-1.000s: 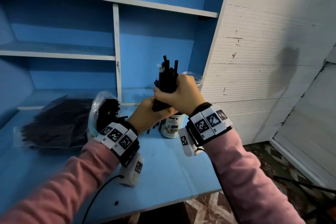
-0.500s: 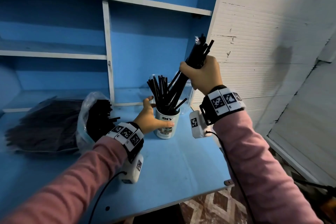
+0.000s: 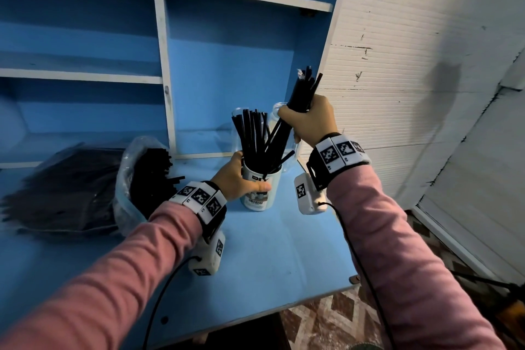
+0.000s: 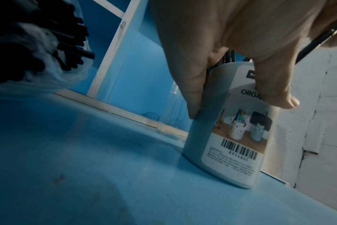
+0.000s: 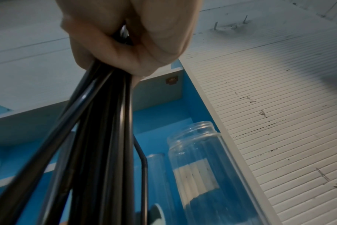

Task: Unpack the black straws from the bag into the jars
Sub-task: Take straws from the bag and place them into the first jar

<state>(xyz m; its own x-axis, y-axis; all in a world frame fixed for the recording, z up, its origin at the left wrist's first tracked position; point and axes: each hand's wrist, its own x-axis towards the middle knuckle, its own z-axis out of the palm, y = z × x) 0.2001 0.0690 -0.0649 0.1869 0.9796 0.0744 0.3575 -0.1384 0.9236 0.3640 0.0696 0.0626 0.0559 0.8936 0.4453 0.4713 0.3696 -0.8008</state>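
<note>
the left hand (image 3: 238, 179) wraps thumb and fingers round the white jar (image 3: 260, 189), which stands upright on the blue table (image 3: 270, 253) with black straws (image 3: 252, 133) fanned out of it. just above and right of it, the right hand (image 3: 309, 119) is clenched on a bundle of straws (image 3: 301, 91) slanting down so its lower ends reach into that jar. left of the jar lies the open clear bag (image 3: 125, 179) of straws. behind stand clear glass jars (image 5: 200, 164).

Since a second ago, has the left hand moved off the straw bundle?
Yes. The left hand has dropped away from the bundle of black straws and now grips the white labelled jar standing on the blue desk.
</note>
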